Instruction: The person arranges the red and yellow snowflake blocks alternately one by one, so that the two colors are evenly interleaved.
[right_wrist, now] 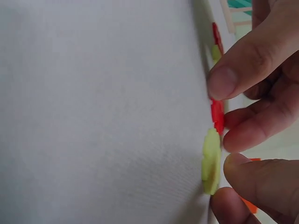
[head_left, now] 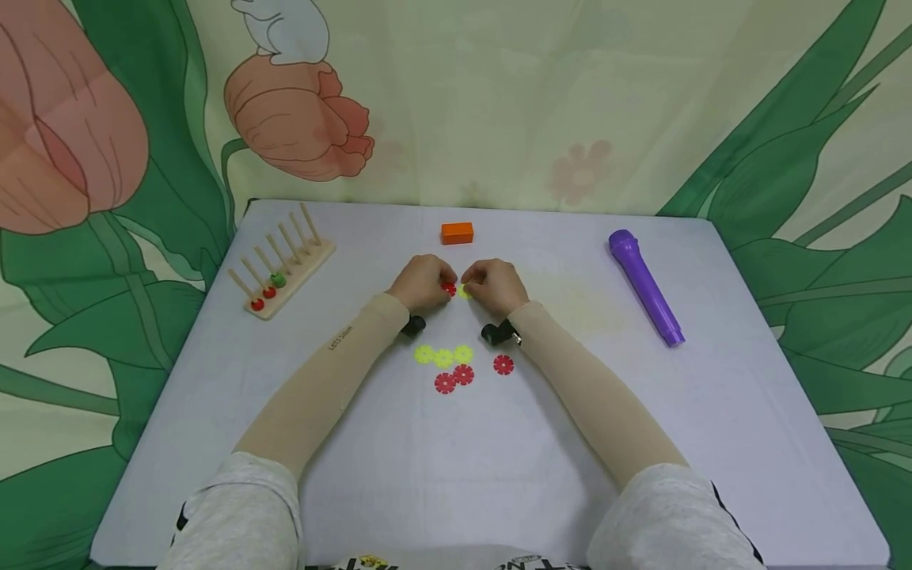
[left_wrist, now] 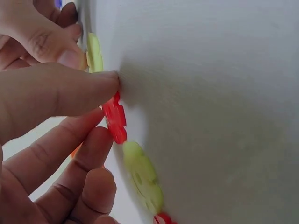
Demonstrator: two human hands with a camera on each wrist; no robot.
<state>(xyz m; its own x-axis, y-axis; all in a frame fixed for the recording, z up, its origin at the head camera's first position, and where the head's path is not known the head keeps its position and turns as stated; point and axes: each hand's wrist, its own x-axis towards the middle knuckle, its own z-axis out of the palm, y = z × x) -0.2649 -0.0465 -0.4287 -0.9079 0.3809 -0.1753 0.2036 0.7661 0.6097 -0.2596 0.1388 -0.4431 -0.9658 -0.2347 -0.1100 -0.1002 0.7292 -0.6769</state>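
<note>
Both forearms reach forward from the near side of the surface [head_left: 399,491], angled inward, hands meeting just beyond the middle. Left hand [head_left: 422,283]: thumb and index finger pinch a red disc [left_wrist: 115,119], other fingers curled loosely beneath. Right hand [head_left: 500,286]: thumb and finger pinch a yellow disc [right_wrist: 211,161] at its rim. The two discs are side by side, practically end to end; cannot tell if they're interlocked. Row runs on past the left hand: another yellow disc [left_wrist: 142,177], then a sliver of red piece [left_wrist: 162,218] at the frame edge. Hands nearly touch, so little gap between them. Far side: orange block [head_left: 457,233] sits just beyond the hands, with the far edge of the surface close behind it. Near side: three yellow discs [head_left: 443,359] in a line, two red discs [head_left: 454,378] touching below them, and a lone red disc [head_left: 503,364] near the right wrist camera [head_left: 499,332]; these lie between the forearms. Left: peg rack [head_left: 295,277], tilted pegs up, well apart from the left hand and near the left edge. Right: purple microphone-shaped stick [head_left: 646,286] lies diagonally, well apart from the right hand. Side edges and near edge are all well away from both hands.
</note>
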